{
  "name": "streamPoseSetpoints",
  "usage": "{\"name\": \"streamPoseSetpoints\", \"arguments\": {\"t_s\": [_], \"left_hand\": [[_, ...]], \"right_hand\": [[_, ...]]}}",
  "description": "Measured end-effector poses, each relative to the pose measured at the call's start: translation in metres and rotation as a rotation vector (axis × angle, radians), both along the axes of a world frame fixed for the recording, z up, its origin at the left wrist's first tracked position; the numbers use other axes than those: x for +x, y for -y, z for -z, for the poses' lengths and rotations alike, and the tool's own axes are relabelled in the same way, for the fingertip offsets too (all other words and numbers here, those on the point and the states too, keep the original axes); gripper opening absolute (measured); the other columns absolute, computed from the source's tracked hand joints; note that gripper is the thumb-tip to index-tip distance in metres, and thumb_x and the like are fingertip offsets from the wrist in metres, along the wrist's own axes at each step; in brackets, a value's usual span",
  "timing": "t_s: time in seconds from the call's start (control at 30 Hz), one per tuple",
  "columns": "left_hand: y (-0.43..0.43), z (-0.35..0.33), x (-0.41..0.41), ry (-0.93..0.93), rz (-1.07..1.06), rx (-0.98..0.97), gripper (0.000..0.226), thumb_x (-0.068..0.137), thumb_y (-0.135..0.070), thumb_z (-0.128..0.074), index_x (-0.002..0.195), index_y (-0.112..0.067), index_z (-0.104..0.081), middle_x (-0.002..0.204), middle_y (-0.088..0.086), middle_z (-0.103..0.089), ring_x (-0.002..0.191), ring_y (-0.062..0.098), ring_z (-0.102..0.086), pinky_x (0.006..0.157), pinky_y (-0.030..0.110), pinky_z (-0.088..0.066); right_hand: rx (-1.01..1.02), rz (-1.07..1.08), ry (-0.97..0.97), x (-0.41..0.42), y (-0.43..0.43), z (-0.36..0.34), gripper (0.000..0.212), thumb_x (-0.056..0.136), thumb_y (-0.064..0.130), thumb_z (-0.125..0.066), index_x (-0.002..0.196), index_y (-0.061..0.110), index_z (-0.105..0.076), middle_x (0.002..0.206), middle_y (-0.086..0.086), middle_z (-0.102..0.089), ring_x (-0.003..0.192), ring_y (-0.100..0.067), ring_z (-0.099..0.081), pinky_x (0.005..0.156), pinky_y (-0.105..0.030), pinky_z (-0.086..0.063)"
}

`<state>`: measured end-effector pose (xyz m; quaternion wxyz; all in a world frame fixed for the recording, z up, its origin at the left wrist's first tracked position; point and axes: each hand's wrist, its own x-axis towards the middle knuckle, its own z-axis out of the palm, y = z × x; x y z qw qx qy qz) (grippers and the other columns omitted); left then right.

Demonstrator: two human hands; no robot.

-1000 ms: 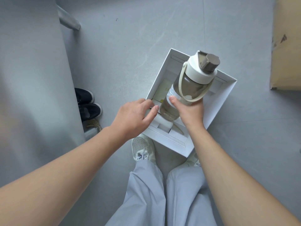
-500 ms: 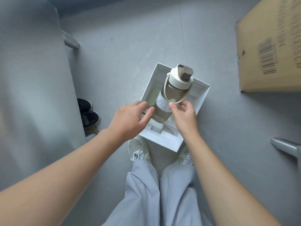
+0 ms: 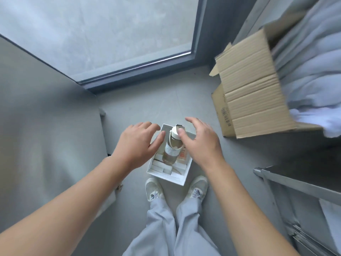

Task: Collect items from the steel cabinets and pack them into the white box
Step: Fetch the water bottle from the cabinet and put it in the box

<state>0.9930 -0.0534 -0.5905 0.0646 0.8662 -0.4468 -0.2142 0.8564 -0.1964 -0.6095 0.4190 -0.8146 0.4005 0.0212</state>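
Item: water bottle (image 3: 170,151) in white box (image 3: 166,177), on the floor just beyond 2 pale shoes (image 3: 154,189). Hidden: the left hand (image 3: 137,145) covers the box's far-left corner and left wall; the right hand (image 3: 200,143) covers its right wall and part of a card with orange-red print (image 3: 182,156). The right thumb overlaps the bottle's lid in the picture; contact cannot be told. Small white packets (image 3: 158,166) at the near end of the box are too small to identify. The steel shelving (image 3: 295,185) at the right and the steel cabinet (image 3: 46,135) at the left are both cut off by the frame. Orientation: the bottle's long axis runs near to far, base at the near end, lid at the far end; whether it lies flat or leans cannot be told. Appearance: translucent olive-brown body, white band round the middle, white lid with a grey-tan cap, cream carry loop. Hands: both hover above the box with fingers spread and relaxed, holding nothing. Also present: 1 opened cardboard carton (image 3: 252,100) far right, well apart from the white box.
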Motion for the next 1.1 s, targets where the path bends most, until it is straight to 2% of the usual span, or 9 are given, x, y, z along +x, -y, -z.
{"name": "streamPoseSetpoints", "arguments": {"t_s": [0.13, 0.23, 0.4, 0.5, 0.7, 0.8, 0.9, 1.1], "left_hand": [[0.021, -0.118, 0.009, 0.118, 0.043, -0.106, 0.048, 0.099, -0.051, -0.034, 0.108, -0.017, -0.067, 0.104, -0.001, -0.071, 0.097, 0.025, -0.065, 0.079, 0.038, -0.047], [0.031, -0.209, 0.004, 0.175, 0.066, -0.169, 0.05, 0.099, -0.051, -0.033, 0.111, -0.016, -0.067, 0.106, 0.001, -0.07, 0.097, 0.026, -0.065, 0.08, 0.039, -0.048], [0.024, -0.34, -0.023, 0.26, 0.105, -0.268, 0.049, 0.098, -0.05, -0.034, 0.113, -0.016, -0.066, 0.106, 0.0, -0.069, 0.095, 0.026, -0.066, 0.081, 0.039, -0.048], [0.018, -0.4, -0.036, 0.285, 0.086, -0.33, 0.046, 0.098, -0.05, -0.033, 0.111, -0.019, -0.065, 0.106, -0.004, -0.068, 0.095, 0.024, -0.065, 0.082, 0.038, -0.047], [0.018, -0.471, -0.051, 0.36, 0.152, -0.444, 0.049, 0.099, -0.051, -0.031, 0.112, -0.02, -0.066, 0.108, -0.004, -0.069, 0.093, 0.026, -0.067, 0.08, 0.038, -0.05], [0.027, -0.492, -0.06, 0.35, 0.222, -0.509, 0.049, 0.099, -0.051, -0.029, 0.113, -0.021, -0.065, 0.108, -0.005, -0.069, 0.095, 0.024, -0.067, 0.082, 0.037, -0.05], [0.04, -0.504, -0.074, 0.309, 0.333, -0.592, 0.05, 0.1, -0.053, -0.026, 0.114, -0.023, -0.063, 0.109, -0.007, -0.068, 0.095, 0.022, -0.066, 0.083, 0.035, -0.048], [0.056, -0.499, -0.131, 0.137, 0.58, -0.662, 0.052, 0.101, -0.056, -0.022, 0.111, -0.024, -0.063, 0.103, -0.008, -0.067, 0.092, 0.02, -0.066, 0.08, 0.036, -0.049]], "right_hand": [[-0.125, -0.056, 0.065, 0.009, 0.024, -0.129, 0.047, 0.099, 0.044, -0.059, 0.141, 0.022, -0.06, 0.139, 0.005, -0.063, 0.133, -0.016, -0.05, 0.104, -0.029, -0.038], [-0.203, -0.063, 0.146, 0.006, 0.032, -0.227, 0.043, 0.099, 0.042, -0.06, 0.137, 0.022, -0.063, 0.14, 0.006, -0.063, 0.135, -0.014, -0.05, 0.108, -0.028, -0.037], [-0.301, -0.038, 0.265, -0.014, 0.025, -0.368, 0.037, 0.098, 0.04, -0.061, 0.13, 0.023, -0.068, 0.132, 0.008, -0.068, 0.128, -0.013, -0.054, 0.101, -0.019, -0.035], [-0.338, -0.009, 0.317, -0.035, 0.014, -0.424, 0.037, 0.098, 0.04, -0.062, 0.13, 0.022, -0.068, 0.13, 0.009, -0.068, 0.128, -0.012, -0.054, 0.101, -0.02, -0.037], [-0.44, 0.065, 0.327, -0.08, -0.001, -0.485, 0.043, 0.099, 0.045, -0.057, 0.137, 0.026, -0.063, 0.136, 0.013, -0.064, 0.132, -0.006, -0.05, 0.097, -0.016, -0.035], [-0.497, 0.131, 0.305, -0.104, -0.004, -0.507, 0.045, 0.1, 0.045, -0.057, 0.14, 0.025, -0.061, 0.139, 0.01, -0.063, 0.133, -0.008, -0.049, 0.101, -0.021, -0.038], [-0.557, 0.264, 0.286, -0.135, -0.012, -0.525, 0.046, 0.1, 0.046, -0.057, 0.141, 0.025, -0.06, 0.137, 0.009, -0.064, 0.132, -0.01, -0.052, 0.103, -0.027, -0.045], [-0.558, 0.592, 0.187, -0.219, -0.061, -0.529, 0.047, 0.097, 0.045, -0.061, 0.14, 0.025, -0.061, 0.14, 0.011, -0.063, 0.133, -0.007, -0.05, 0.101, -0.016, -0.036]]}}
